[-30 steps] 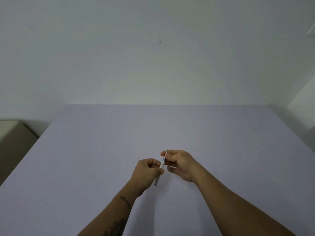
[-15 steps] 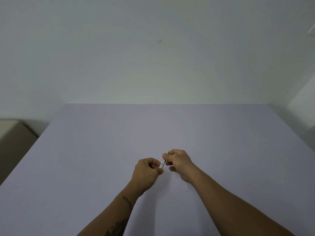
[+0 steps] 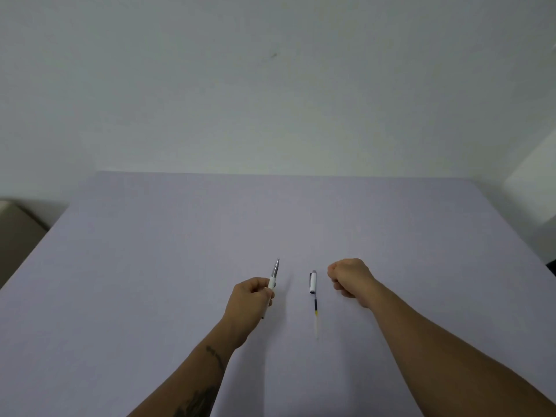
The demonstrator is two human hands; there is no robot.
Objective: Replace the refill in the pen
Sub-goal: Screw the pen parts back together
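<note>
My left hand [image 3: 251, 296] grips a white pen barrel [image 3: 273, 279] whose silver tip points up and away from me. Lying on the table between my hands is the pen's white cap piece [image 3: 313, 282] with a clip. A thin refill [image 3: 316, 314], dark near the cap and yellowish toward me, lies in line with it. My right hand [image 3: 350, 278] sits to the right of the cap piece with its fingers curled shut, and I see nothing in it.
The work surface is a pale lilac table [image 3: 150, 266] that ends at a white wall. A beige piece of furniture [image 3: 15, 230] stands beyond the table's left edge. A white block [image 3: 532, 182] is at the right.
My hands were together on the pen and have now moved apart. The cap piece and refill now lie on the table, and the barrel stays in my left hand.
</note>
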